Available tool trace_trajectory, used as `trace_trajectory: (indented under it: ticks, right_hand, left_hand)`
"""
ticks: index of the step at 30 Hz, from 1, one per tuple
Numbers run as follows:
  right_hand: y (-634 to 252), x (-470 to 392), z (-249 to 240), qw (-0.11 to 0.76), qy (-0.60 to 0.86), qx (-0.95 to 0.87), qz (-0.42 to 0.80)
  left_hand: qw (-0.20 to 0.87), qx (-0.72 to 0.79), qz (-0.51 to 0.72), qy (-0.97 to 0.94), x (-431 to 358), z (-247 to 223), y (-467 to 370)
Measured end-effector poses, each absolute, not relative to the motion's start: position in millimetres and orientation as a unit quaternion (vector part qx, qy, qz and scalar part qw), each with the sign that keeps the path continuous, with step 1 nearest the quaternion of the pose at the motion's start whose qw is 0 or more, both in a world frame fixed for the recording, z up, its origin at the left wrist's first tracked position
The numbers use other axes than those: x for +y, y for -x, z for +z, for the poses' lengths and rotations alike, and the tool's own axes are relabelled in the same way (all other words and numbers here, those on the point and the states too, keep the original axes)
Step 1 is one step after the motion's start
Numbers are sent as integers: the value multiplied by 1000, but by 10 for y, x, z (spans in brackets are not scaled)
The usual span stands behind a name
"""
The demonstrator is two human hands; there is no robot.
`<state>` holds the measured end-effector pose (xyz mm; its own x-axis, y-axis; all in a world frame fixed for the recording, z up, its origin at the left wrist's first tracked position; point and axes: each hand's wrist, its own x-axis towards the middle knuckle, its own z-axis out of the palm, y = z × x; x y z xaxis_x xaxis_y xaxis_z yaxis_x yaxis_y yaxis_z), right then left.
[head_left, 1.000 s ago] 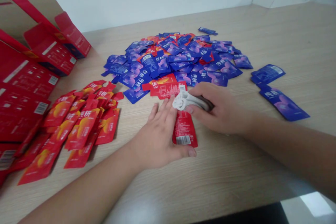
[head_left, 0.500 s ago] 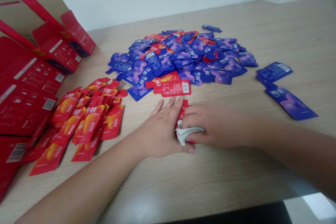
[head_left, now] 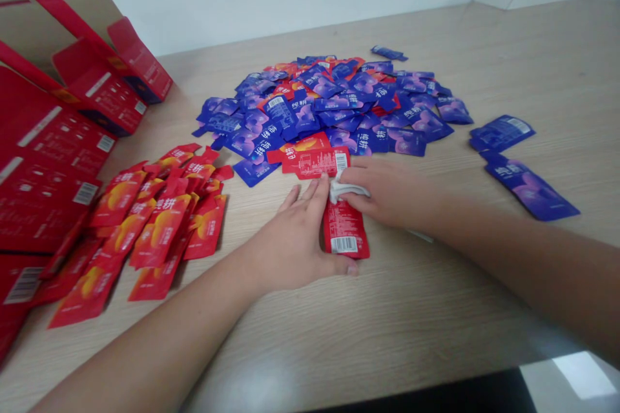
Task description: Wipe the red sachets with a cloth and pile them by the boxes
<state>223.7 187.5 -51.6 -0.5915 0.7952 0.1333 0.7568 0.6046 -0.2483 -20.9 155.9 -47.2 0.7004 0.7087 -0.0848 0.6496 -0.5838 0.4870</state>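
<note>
Your left hand (head_left: 290, 248) is spread flat, palm down, its forefinger and thumb bracing the left side of the red sachet (head_left: 346, 229). Your right hand (head_left: 387, 190) pinches what looks like a white cloth (head_left: 352, 190) against the sachet's far end. The sachet lies barcode up, midway along the tabletop (head_left: 436, 316), closer to its near edge than its far one. It looks light, limp and slick, likely to slide or crease under a sideways push; take it by the flat side edges, and go easy on the middle, which may give if squeezed. Just beyond is a second red sachet (head_left: 310, 164), then the mostly blue heap (head_left: 290, 119) towards the far edge. Left of you sit the red pile (head_left: 162, 229) and the red boxes (head_left: 111, 90).
</note>
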Motion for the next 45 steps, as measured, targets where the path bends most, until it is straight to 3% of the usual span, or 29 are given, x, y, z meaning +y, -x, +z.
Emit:
trace_trajectory:
  ticks: [5,11,17,22,25,30,35,41,45]
  right_hand:
    - [-2329,1952,-560,129,468,-872,54]
    - [-2336,1878,-578,233,475,-843,100]
    - [-2247,1655,-341,284,378,-871,134]
    - [-2140,1516,-275,168,315,-905,232]
    - [-2079,1531,-314,127,313,-914,223]
    - [-2051,1664,-410,143,339,-915,164]
    - [-2232,1939,-578,159,462,-868,93]
    - [-2377,2081,-672,214,513,-824,108]
    - [-2367,2068,-660,214,526,-815,115]
  left_hand:
    - [254,381,44,-888,1529,-445,253]
    - [202,417,74,-883,1511,-538,220]
    - [179,439,50,-879,1506,-533,172]
    - [180,484,9,-856,1500,-500,161]
    - [178,492,1,-852,1509,-500,155]
    - [191,493,-8,-849,1529,-525,163]
    - [174,468,7,-867,1520,-550,205]
    - [167,304,54,-936,1311,-457,184]
    - [137,376,52,-915,1177,-411,96]
